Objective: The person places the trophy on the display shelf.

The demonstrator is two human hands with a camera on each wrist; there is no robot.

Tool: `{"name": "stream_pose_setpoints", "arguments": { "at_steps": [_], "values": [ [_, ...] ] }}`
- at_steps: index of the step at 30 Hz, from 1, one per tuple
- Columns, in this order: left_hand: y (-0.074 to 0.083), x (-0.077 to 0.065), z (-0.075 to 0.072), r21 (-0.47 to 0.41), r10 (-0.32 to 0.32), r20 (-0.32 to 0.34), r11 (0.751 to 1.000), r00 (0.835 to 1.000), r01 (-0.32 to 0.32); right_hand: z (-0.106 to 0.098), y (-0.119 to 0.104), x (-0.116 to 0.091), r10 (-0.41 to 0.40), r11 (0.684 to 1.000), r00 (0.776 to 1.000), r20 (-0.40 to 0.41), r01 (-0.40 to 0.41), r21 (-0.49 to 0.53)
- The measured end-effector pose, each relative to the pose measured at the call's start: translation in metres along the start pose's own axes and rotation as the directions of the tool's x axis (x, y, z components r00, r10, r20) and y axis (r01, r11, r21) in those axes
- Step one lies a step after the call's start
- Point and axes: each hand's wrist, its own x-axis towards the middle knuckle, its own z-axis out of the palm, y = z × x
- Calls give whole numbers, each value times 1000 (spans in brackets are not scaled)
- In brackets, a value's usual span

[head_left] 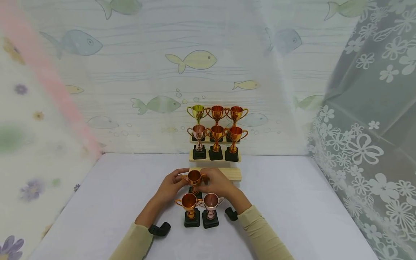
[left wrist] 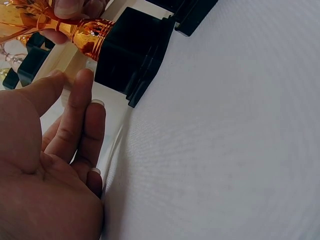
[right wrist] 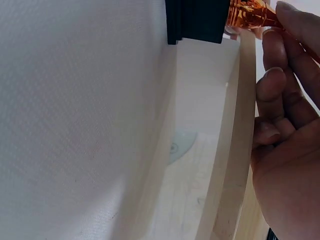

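My right hand [head_left: 216, 182] pinches the stem of a copper-orange trophy cup [head_left: 194, 176] with a black base, in front of the wooden rack. In the right wrist view its thumb and fingertips are at the shiny stem [right wrist: 250, 14]. On the cup's other side is my left hand [head_left: 170, 185], its thumb and fingers loosely bent and close together with nothing between them. The left wrist view shows these fingers just beside the black base [left wrist: 131, 52]. Nearer me, a copper-orange trophy [head_left: 189, 202] and a pinkish trophy [head_left: 211, 202] stand upright side by side on the white table.
A stepped wooden rack [head_left: 234, 174] stands at the back. Its middle step carries a pinkish trophy [head_left: 199, 133] and two orange ones; the top step carries a yellow-gold trophy [head_left: 198, 112] and two orange ones. A fish-patterned curtain [head_left: 146, 72] hangs behind.
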Motion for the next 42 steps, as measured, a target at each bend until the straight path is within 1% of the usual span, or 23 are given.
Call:
{"name": "stream_pose_setpoints", "arguments": {
  "at_steps": [8, 14, 16, 21, 24, 28, 29, 31, 34, 35, 36, 38, 42],
  "values": [
    [0, 0, -1, -1, 11, 8, 1000, 1000, -11, 0, 1, 0, 39, 998, 999, 20, -40, 42],
    [1, 0, -2, -19, 24, 16, 1000, 1000, -24, -5, -2, -2, 78, 994, 997, 6, -78, 82],
    [1, 0, -2, -19, 23, 13, 1000, 1000, -23, -7, -3, -3, 76, 993, 997, -5, -76, 95],
    [2, 0, -2, 14, 10, -6, 1000, 1000, -10, -12, -4, -3, 41, 995, 998, -58, -36, 90],
    [2, 1, -1, 33, 7, -6, 999, 1000, -7, -15, -7, -3, 37, 994, 996, -85, -28, 101],
    [1, 0, -2, 32, 11, 0, 999, 1000, -11, -19, -12, -2, 44, 990, 992, -115, -29, 136],
    [6, -1, -2, 31, 13, 6, 999, 1000, -13, -22, -18, -3, 48, 990, 991, -128, -30, 140],
    [15, -5, -3, 40, 6, 20, 999, 1000, -7, -23, -20, -2, 57, 988, 986, -157, -32, 152],
    [18, -6, -4, 35, -12, 32, 999, 999, 11, -24, -22, -1, 63, 985, 977, -204, -27, 171],
    [18, -6, -4, 40, -8, 32, 999, 999, 7, -24, -22, -1, 64, 985, 973, -221, -26, 168],
    [13, -4, -4, 42, -8, 27, 999, 1000, 6, -23, -18, 0, 60, 985, 970, -235, -20, 172],
    [4, -1, -3, 30, 1, 15, 1000, 1000, -2, -24, -17, 1, 50, 985, 962, -268, -3, 174],
    [0, -1, -3, 18, 22, 13, 1000, 1000, -23, -22, -16, 4, 32, 989, 942, -333, 20, 149]
  ]
}}
